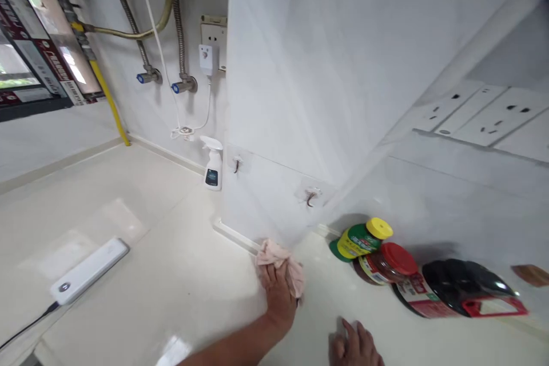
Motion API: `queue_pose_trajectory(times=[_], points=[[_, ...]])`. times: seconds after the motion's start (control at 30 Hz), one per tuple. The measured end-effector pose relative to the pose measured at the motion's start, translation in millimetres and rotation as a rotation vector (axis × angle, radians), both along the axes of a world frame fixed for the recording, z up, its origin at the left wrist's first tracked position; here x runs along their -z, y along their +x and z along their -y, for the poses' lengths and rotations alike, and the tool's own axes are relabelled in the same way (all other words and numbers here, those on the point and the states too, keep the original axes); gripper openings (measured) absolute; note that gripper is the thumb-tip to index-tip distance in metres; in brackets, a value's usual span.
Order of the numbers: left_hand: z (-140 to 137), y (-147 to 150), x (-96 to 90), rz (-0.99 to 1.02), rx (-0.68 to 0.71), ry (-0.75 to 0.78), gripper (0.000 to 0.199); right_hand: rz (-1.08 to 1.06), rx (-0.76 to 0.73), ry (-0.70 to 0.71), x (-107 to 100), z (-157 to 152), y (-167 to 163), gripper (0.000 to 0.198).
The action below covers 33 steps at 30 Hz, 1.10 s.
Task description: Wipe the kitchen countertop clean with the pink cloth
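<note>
My left hand is reaching to the back edge of the cream, glossy countertop, its fingers bending close together over a crumpled, pale pink cloth and holding it. The cloth is lying under my fingers, bunching out beyond their tips to the raised cream edging strip and spilling past the thumb side of the hand. My right hand is hovering or resting nearer the front, I cannot tell which, its fingers loosely bent and slightly parted. Along the back edge to the right, a green-and-yellow, yellow-lidded jar is hiding its contents; beside it a clear, red-lidded jar is showing something dark reddish-brown. Next, a big, black-looking bottle with a red handle is standing; I cannot tell its fill. By the back edge farther left, a white plastic spray bottle is standing upright, its contents hidden.
</note>
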<state>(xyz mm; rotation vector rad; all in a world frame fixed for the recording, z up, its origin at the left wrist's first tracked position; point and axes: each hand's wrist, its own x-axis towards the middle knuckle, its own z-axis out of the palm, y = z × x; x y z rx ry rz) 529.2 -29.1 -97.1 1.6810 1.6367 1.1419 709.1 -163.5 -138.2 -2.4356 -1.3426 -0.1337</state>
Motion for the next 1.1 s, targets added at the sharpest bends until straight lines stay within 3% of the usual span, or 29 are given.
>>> queue_pose_trajectory(times=[0.17,0.3,0.47,0.53,0.63,0.77,0.87,0.97,1.03,1.1], points=[[10,-1,-17.2,-0.305,0.268,-0.109,0.048,0.06,0.005,0.019,-1,0,-6,0.053],[2,-23,-33.1,-0.36,0.589,-0.062,0.042,0.074,-0.004,0.012,-8,-3,-13,0.052],[5,-37,-39.7,-0.347,0.82,-0.062,0.07,0.065,0.01,-0.025,-14,-3,-18,0.051],[7,-51,-39.2,-0.316,0.818,-0.036,0.068,0.048,0.007,-0.017,-13,-2,-14,0.051],[5,-91,-37.6,-0.31,0.694,0.028,0.045,-0.063,0.033,0.003,-18,-7,-8,0.049],[-15,-161,-33.6,-0.436,0.483,0.094,0.035,-0.264,0.156,0.062,-49,-33,-26,0.047],[-30,-198,-25.7,-0.678,0.372,0.198,0.038,-0.284,-0.034,0.073,-78,-53,-73,0.05],[-38,-211,-14.6,-0.847,0.321,0.295,0.042,-0.272,-0.277,-0.027,-89,-62,-120,0.057],[-40,-213,-8.2,-0.897,0.306,0.332,0.043,-0.27,-0.372,-0.055,-86,-65,-131,0.06],[-40,-212,-4.2,-0.921,0.304,0.349,0.042,-0.34,-0.404,0.0,-82,-74,-121,0.058]])
